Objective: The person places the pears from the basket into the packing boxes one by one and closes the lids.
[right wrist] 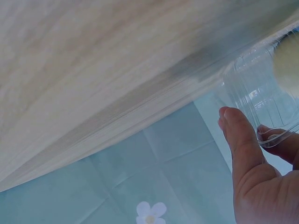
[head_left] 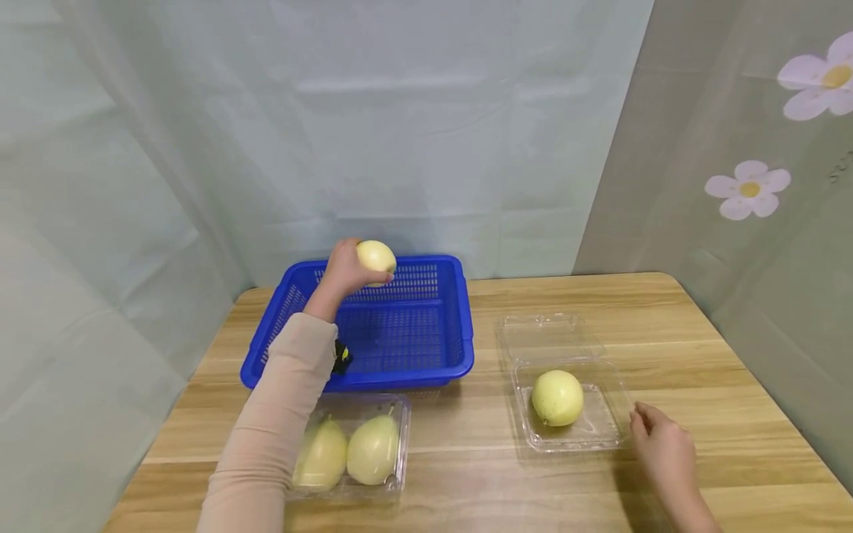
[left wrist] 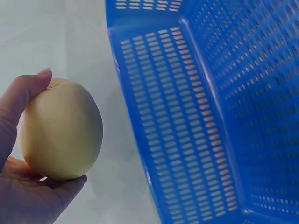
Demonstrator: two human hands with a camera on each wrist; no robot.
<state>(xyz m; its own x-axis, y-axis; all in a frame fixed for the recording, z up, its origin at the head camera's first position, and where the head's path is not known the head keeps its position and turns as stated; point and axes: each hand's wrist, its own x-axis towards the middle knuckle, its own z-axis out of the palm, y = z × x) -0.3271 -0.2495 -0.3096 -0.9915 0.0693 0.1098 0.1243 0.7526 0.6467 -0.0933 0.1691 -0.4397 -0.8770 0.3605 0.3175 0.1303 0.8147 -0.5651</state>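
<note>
My left hand (head_left: 343, 268) grips a pale yellow pear (head_left: 377, 257) above the far side of the blue plastic basket (head_left: 466, 318). In the left wrist view, the thumb lies over the pear's top and fingers curl beneath it. At the right, my right hand (head_left: 666, 448) pinches the right rim of a clear plastic clamshell box (head_left: 566, 448), whose lid is laid back. One yellow pear (head_left: 557, 398) sits in that box. The right wrist view shows the box's rim between thumb and finger (right wrist: 240, 144).
A second clear box (head_left: 404, 444), lid down, holds pears in front of the basket, partly hidden by my left sleeve (head_left: 266, 422). A small black and yellow item (head_left: 342, 357) shows in the basket. Curtains (head_left: 413, 133) stand behind the wooden table (head_left: 466, 474).
</note>
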